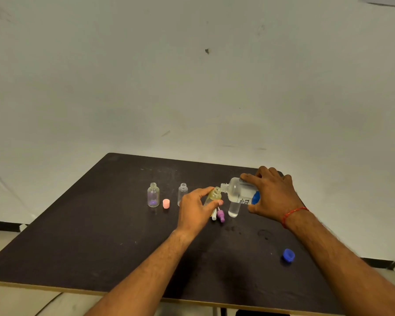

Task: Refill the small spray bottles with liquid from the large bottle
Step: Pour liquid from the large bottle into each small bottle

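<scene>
My right hand [273, 194] grips the large clear bottle [237, 189] with a blue label, tipped on its side so its open neck meets the mouth of a small yellowish bottle [214, 195]. My left hand [195, 209] holds that small bottle, tilted toward the large one. Two more small uncapped bottles stand to the left: a purple-tinted bottle [153, 195] and a clear bottle [182, 192]. A white spray head [214, 215] and a purple spray head [221, 215] lie just below my left thumb.
A pink cap [166, 203] stands between the two left bottles. A clear cover [233, 209] stands under the large bottle. The large bottle's blue cap [288, 255] lies near the dark table's [100, 236] right front edge. A pale wall rises behind.
</scene>
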Action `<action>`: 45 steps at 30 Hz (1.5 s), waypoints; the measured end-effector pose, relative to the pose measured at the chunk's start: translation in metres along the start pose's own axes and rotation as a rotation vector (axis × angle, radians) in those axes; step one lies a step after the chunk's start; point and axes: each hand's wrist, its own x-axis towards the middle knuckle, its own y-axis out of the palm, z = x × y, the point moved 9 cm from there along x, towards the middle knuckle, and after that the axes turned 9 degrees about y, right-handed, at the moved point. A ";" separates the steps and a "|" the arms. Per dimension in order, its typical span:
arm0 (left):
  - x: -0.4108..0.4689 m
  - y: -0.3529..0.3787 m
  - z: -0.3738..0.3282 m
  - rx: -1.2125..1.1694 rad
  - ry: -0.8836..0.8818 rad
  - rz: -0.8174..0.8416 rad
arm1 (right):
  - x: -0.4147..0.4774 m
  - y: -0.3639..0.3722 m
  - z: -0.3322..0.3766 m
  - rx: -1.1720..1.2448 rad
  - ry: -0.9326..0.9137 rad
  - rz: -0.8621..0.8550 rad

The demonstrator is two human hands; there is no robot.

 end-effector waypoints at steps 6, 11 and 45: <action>0.000 0.000 0.001 0.005 -0.003 0.001 | 0.000 0.001 0.000 0.008 0.000 0.002; 0.000 0.001 0.002 0.009 -0.001 0.006 | 0.001 0.002 0.000 0.006 -0.001 -0.004; 0.020 -0.001 0.049 -0.004 -0.105 -0.074 | -0.021 0.045 -0.037 0.611 0.259 0.000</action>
